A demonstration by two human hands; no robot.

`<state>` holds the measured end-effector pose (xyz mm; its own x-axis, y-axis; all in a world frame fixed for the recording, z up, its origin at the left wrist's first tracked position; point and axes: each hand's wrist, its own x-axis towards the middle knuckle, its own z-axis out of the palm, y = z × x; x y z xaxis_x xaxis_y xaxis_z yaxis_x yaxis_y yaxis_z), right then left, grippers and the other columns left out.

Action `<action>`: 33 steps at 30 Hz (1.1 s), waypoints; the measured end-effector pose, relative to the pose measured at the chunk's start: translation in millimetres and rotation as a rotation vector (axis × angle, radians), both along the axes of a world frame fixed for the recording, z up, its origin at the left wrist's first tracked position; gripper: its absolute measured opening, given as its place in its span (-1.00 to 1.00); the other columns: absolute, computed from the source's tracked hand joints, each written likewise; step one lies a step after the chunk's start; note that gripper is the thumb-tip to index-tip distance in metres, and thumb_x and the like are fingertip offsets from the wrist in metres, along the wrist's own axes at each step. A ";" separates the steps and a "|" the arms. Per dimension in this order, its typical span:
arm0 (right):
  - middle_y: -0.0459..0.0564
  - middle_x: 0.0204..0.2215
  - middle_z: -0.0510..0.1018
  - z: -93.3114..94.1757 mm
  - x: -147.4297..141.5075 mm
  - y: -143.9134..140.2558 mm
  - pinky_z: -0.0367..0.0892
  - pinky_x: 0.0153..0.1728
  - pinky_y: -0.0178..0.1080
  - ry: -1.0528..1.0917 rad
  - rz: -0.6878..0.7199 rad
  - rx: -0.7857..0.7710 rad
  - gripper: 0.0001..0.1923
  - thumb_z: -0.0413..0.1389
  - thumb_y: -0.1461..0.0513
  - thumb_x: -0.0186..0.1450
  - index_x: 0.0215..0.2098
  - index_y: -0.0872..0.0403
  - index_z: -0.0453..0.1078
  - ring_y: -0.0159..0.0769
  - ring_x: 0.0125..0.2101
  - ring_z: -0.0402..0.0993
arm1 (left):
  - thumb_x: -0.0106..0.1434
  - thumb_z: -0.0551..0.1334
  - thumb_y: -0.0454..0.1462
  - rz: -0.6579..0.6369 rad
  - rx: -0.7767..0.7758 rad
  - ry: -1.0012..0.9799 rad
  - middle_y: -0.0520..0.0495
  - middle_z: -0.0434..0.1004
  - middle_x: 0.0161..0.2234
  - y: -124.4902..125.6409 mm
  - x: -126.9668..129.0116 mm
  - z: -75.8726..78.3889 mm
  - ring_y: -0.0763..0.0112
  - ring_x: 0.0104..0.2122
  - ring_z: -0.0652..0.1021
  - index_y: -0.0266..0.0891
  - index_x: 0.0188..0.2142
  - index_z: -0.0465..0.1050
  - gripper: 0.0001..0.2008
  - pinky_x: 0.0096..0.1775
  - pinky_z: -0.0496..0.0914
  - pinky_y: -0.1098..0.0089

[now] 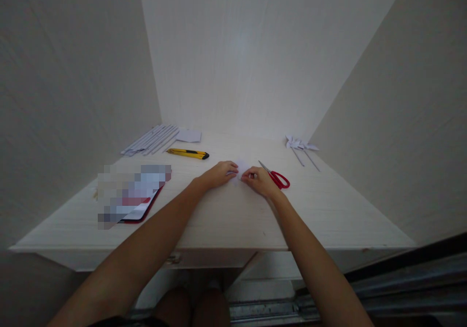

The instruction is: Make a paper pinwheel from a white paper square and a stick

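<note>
A small piece of white paper [242,163] lies in the middle of the table between my hands. My left hand [222,173] grips its left side with bent fingers. On the near right side, my right hand [258,180] pinches a corner with thumb and fingertips. The paper's exact folds are too small to make out. Just right of my right hand lie red-handled scissors [280,179], their blades pointing away to the upper left, partly behind the hand.
A yellow utility knife [188,153] lies left of centre. Behind it are several rolled paper sticks [151,139] and a paper square [189,136]. A phone-like device [140,212], partly blurred, lies at left. Paper pinwheels on sticks [294,142] rest at back right. Walls enclose the table [233,220].
</note>
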<state>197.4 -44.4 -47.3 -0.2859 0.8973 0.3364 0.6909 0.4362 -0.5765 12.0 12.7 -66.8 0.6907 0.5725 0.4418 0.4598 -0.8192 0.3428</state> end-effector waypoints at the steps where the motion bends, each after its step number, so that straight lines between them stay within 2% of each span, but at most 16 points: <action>1: -0.04 -0.49 0.48 -0.8 -0.2 0.8 0.19 -0.41 -0.33 -0.011 -0.011 0.009 -0.89 0.11 0.26 0.11 -0.45 0.13 0.48 -0.41 -0.47 0.30 | 0.20 0.11 -0.26 -0.008 -0.016 -0.016 -0.17 0.47 -0.10 0.5 -0.2 0.2 0.33 -0.12 0.47 -0.27 -0.22 0.49 -0.76 -0.04 0.31 0.28; 3: -0.03 -0.48 0.48 -2.2 -1.6 2.3 0.20 -0.37 -0.29 -0.044 -0.065 0.016 -0.88 0.10 0.25 0.13 -0.45 0.11 0.48 -0.39 -0.45 0.31 | 0.19 0.13 -0.26 -0.015 -0.054 -0.045 -0.16 0.48 -0.11 1.4 -0.5 0.9 0.34 -0.12 0.48 -0.27 -0.22 0.50 -0.76 -0.04 0.31 0.29; 6: -0.01 -0.43 0.48 -3.6 -6.0 4.5 0.19 -0.29 -0.20 -0.093 -0.221 0.046 -0.87 0.12 0.21 0.12 -0.47 0.09 0.48 -0.31 -0.36 0.32 | 0.17 0.15 -0.26 -0.022 -0.102 -0.067 -0.18 0.49 -0.11 2.3 -1.0 1.9 0.34 -0.12 0.48 -0.29 -0.22 0.50 -0.77 -0.03 0.31 0.29; 9: 0.07 -0.34 0.45 -5.5 -9.6 8.2 0.17 -0.24 -0.12 -0.102 -0.376 0.105 -0.86 0.18 0.17 0.05 -0.51 0.08 0.50 -0.18 -0.23 0.29 | 0.16 0.15 -0.28 -0.030 -0.127 -0.089 -0.17 0.49 -0.12 2.1 -1.2 2.5 0.35 -0.11 0.48 -0.29 -0.23 0.50 -0.77 -0.02 0.30 0.29; 12: 0.11 -0.33 0.43 -7.9 -9.9 13.4 0.19 -0.25 -0.11 -0.079 -0.458 0.093 -0.82 0.23 0.13 -0.02 -0.57 0.09 0.49 -0.13 -0.20 0.27 | 0.15 0.15 -0.29 -0.027 -0.155 -0.090 -0.14 0.50 -0.12 -0.1 -1.6 4.2 0.37 -0.10 0.47 -0.29 -0.20 0.48 -0.76 0.00 0.29 0.29; 17: 0.09 -0.43 0.44 -6.6 -9.1 16.4 0.24 -0.31 -0.15 -0.082 -0.448 0.041 -0.80 0.25 0.11 -0.07 -0.61 0.09 0.47 -0.15 -0.27 0.31 | 0.16 0.15 -0.28 0.025 -0.180 -0.041 -0.17 0.47 -0.08 -6.1 -1.9 10.2 0.33 -0.07 0.45 -0.33 -0.10 0.41 -0.69 0.00 0.28 0.29; 22: 0.06 -0.59 0.41 1.0 -14.2 11.8 0.22 -0.31 -0.13 -0.140 -0.487 -0.101 -0.81 0.19 0.13 0.00 -0.62 0.08 0.48 -0.12 -0.30 0.34 | 0.17 0.14 -0.31 0.028 -0.177 -0.017 -0.20 0.45 -0.06 -9.3 -1.2 14.0 0.34 -0.05 0.43 -0.36 -0.08 0.39 -0.68 0.02 0.26 0.31; 33: 0.09 -0.56 0.44 9.5 -19.2 11.0 0.19 -0.28 -0.11 -0.208 -0.496 -0.158 -0.80 0.17 0.14 0.04 -0.63 0.09 0.46 -0.05 -0.22 0.32 | 0.18 0.11 -0.32 0.015 -0.141 -0.004 -0.19 0.46 -0.08 -5.4 -1.3 8.5 0.36 -0.06 0.43 -0.37 -0.09 0.40 -0.70 0.02 0.26 0.34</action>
